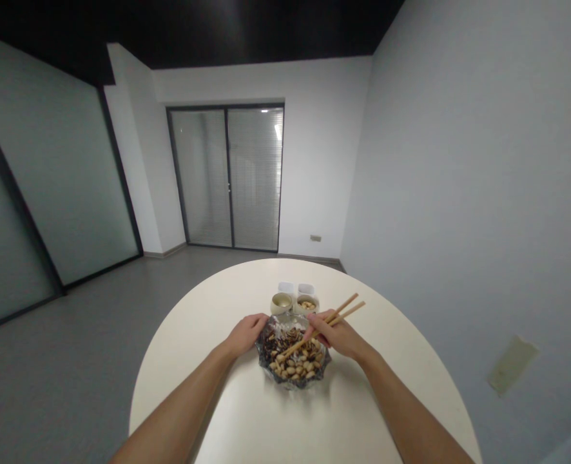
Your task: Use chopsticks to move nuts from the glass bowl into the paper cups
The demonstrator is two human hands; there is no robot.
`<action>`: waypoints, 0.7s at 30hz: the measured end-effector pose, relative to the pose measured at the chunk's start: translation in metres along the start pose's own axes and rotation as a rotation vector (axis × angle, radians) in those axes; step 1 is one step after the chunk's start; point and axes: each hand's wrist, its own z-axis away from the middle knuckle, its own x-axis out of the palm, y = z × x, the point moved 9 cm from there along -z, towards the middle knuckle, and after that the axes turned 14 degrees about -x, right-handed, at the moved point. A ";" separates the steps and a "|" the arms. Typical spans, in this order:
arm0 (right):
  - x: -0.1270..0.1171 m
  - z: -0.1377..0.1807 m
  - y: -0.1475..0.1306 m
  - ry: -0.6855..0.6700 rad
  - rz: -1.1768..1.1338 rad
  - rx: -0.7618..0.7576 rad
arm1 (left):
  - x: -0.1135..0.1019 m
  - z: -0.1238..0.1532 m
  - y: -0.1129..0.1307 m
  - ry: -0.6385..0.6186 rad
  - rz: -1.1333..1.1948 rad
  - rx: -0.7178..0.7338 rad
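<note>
A clear glass bowl (292,385) with a wavy rim stands on the table before me. Pale pistachios (292,371) fill its near side, while dark striped seeds (272,341) lie toward the left and back. My left hand (247,334) steadies the bowl at its left rim, the fingertips partly hidden. Held in my right hand (334,334), a pair of wooden chopsticks (348,309) slants down to the left. Their tips are among the pistachios at the bowl's middle; I cannot tell for sure whether a nut is pinched between them.
Behind the bowl stand two small round cups: the left cup (281,301) shows a pale inside, and the right cup (300,308) has nuts in it. Two white dishes (285,287) sit farther back. The round white table (203,322) has a wall (459,225) to its right.
</note>
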 end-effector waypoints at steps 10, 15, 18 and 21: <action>-0.012 -0.001 0.001 0.132 0.011 -0.026 | 0.000 0.001 -0.001 0.005 0.012 -0.002; -0.025 -0.001 0.004 0.268 0.043 -0.045 | -0.001 0.002 -0.001 0.007 0.013 -0.001; -0.029 -0.001 0.006 0.315 0.069 -0.038 | -0.002 0.002 -0.001 0.011 0.004 -0.003; -0.031 -0.001 0.007 0.348 0.078 -0.036 | -0.002 0.001 0.000 0.015 -0.013 -0.003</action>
